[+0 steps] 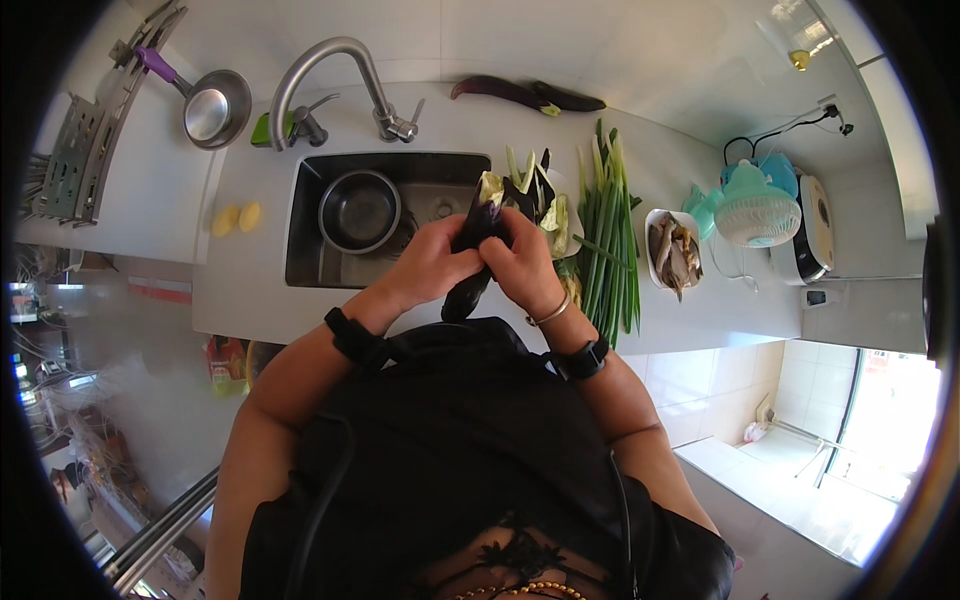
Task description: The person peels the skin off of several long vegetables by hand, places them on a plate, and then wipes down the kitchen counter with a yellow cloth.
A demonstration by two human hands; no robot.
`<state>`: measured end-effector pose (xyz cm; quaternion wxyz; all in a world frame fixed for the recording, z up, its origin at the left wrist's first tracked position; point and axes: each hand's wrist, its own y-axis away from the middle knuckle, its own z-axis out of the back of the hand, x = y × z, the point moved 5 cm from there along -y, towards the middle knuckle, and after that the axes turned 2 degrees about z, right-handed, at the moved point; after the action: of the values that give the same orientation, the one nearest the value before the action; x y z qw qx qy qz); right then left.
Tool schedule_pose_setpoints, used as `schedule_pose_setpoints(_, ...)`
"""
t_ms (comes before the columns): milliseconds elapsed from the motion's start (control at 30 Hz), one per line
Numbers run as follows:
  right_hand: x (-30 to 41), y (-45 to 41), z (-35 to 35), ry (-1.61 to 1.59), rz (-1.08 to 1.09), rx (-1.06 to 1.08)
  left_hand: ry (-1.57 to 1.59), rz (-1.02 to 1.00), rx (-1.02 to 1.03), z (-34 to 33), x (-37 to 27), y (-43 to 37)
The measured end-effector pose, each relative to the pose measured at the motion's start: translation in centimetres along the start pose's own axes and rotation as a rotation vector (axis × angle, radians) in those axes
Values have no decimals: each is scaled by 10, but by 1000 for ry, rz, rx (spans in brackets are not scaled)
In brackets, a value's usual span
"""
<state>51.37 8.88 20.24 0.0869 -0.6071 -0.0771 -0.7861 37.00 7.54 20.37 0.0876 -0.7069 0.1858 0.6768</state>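
Observation:
Both my hands grip a dark purple eggplant [464, 297] above the sink's right front edge. My left hand [431, 259] holds it from the left, and my right hand [523, 262] from the right, thumbs close together at its middle. The eggplant's far end is split, and pale flesh [492, 185] shows there. Just beyond my right hand, torn eggplant strips [555, 217] lie on a white plate [575, 226]. My fingers hide part of the eggplant's middle.
A dark metal pot [360, 211] sits in the sink [442, 169] under a tall faucet [330, 46]. Two whole eggplants [506, 91] lie by the back wall. Green onions [609, 232], a white dish [695, 225] of seafood and a small fan [757, 214] stand rightward. Two yellowish pieces [237, 218] lie left.

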Motion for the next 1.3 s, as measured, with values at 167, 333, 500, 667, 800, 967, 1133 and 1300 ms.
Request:
schedule_pose_setpoints(167,-11,-1,2,-154,-66,-15,-31,65,-21,-4,-3,-3)
schedule_pose_setpoints(333,11,5,13,-303,-107,74,375,165,131,-9,-12,0)
schedule_pose_setpoints(500,3,9,11,-508,-164,117,556,161,114,-11,-6,6)
schedule_pose_setpoints(667,4,12,6,-836,-231,114,663,174,131,-5,1,6)
schedule_pose_setpoints(800,8,17,2,-1002,-254,97,810,244,125,-2,-4,10)
schedule_pose_setpoints(967,-16,14,1,-909,-241,7,487,300,83,3,4,1)
schedule_pose_setpoints(1133,-23,6,4,-353,-119,-65,-43,23,-115,9,25,-10)
schedule_pose_setpoints(1300,-17,3,-2,-230,-30,32,-180,-1,-182,14,28,-11)
